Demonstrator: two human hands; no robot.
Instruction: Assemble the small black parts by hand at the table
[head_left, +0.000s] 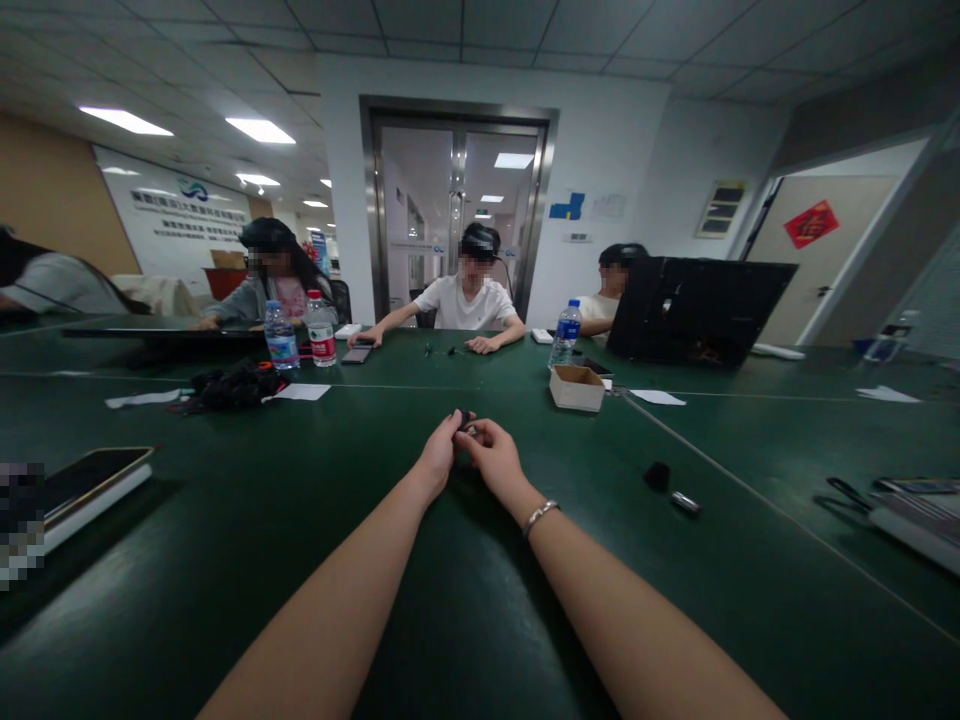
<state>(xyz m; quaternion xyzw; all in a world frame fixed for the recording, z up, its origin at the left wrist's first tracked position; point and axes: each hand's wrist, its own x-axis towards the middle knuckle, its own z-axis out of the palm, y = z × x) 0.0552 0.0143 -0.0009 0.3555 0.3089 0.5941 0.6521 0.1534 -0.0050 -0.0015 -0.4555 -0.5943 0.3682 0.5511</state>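
Note:
Both my arms reach forward over a dark green table [315,560]. My left hand [437,455] and my right hand [491,455] meet at the middle, fingers pinched together on a small dark object [465,418] held between them. Its exact kind is too small to make out. A silver bracelet [541,515] sits on my right wrist. To the right on the table lie a small black cap-like piece [657,476] and a small silver metal piece [685,502], both apart from my hands.
An open cardboard box [577,388] stands beyond my hands. Water bottles [282,336] and a black bundle [229,386] lie far left, a phone [90,478] near left. A laptop [694,308] stands at right. Three people sit across the table.

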